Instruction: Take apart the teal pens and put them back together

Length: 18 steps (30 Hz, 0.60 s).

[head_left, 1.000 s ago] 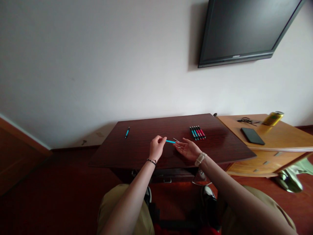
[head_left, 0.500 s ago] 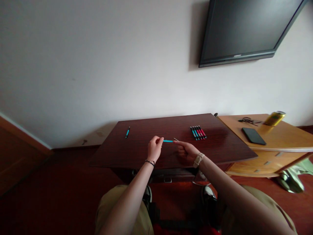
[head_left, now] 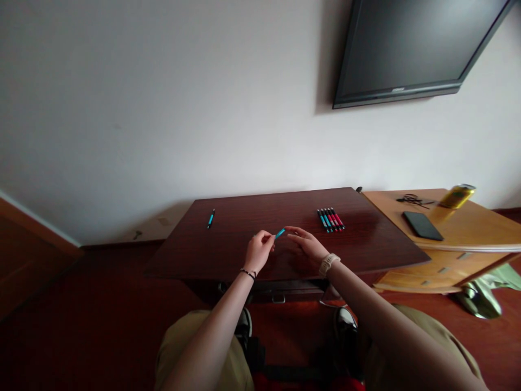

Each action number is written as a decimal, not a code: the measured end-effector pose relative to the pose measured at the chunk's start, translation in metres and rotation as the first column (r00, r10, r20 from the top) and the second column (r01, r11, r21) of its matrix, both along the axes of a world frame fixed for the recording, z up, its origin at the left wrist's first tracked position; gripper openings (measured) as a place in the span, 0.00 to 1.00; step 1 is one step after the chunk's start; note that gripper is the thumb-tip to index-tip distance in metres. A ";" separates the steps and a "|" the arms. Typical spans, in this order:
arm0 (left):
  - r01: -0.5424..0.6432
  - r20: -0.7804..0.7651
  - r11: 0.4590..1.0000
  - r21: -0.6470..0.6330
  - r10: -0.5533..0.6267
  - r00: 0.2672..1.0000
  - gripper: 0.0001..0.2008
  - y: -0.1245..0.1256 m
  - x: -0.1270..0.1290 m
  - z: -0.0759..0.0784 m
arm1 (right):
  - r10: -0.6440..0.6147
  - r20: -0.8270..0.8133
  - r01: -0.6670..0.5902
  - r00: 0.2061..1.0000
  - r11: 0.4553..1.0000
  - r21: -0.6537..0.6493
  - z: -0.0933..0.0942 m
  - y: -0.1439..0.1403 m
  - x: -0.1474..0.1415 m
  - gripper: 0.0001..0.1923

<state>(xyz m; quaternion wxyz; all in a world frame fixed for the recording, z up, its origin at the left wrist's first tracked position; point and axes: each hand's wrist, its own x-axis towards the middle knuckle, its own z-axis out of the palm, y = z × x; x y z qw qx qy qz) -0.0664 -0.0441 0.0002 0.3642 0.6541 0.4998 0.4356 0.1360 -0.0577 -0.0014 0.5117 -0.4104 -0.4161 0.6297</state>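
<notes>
Above the middle of the dark table, my left hand [head_left: 259,252] pinches a turquoise pen [head_left: 280,233] that tilts up to the right. My right hand [head_left: 307,244] is at the pen's upper end, its index finger stretched out against or just beside the tip. Those fingers are apart, and I see nothing between them. At the table's left lies another turquoise pen [head_left: 211,218] with black ends. Over on the right, several pens [head_left: 330,220] lie side by side in a row, turquoise ones on the left and red or pink ones on the right.
The dark wooden table [head_left: 240,209] stands against the wall. To its right, a lighter cabinet [head_left: 480,233] carries a black phone [head_left: 422,225], a coiled cable [head_left: 413,200] and a yellow can [head_left: 458,196]. A television [head_left: 415,49] hangs above.
The pen has turned from level to tilted, its right end rising. My right hand has shifted slightly left and its fingers have spread. A thin pale piece by that hand no longer shows.
</notes>
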 end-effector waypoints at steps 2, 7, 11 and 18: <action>0.025 -0.038 1.000 -0.004 -0.026 0.999 0.12 -0.003 -0.001 -0.003 | 0.006 0.057 -0.009 0.998 0.999 0.052 -0.003 0.005 -0.004 0.23; 0.041 -0.101 0.998 -0.038 -0.044 0.994 0.11 -0.006 -0.006 -0.009 | -0.055 0.375 -0.024 0.926 0.979 0.202 -0.011 0.010 -0.017 0.30; -0.020 -0.142 0.999 -0.036 0.015 0.990 0.10 -0.007 -0.012 -0.013 | -0.135 0.655 -0.093 0.743 0.949 0.302 -0.011 0.008 -0.029 0.34; -0.042 -0.172 0.999 0.027 0.046 0.984 0.11 -0.008 -0.023 -0.016 | -0.139 0.796 -0.157 0.590 0.947 0.281 -0.008 0.010 -0.044 0.38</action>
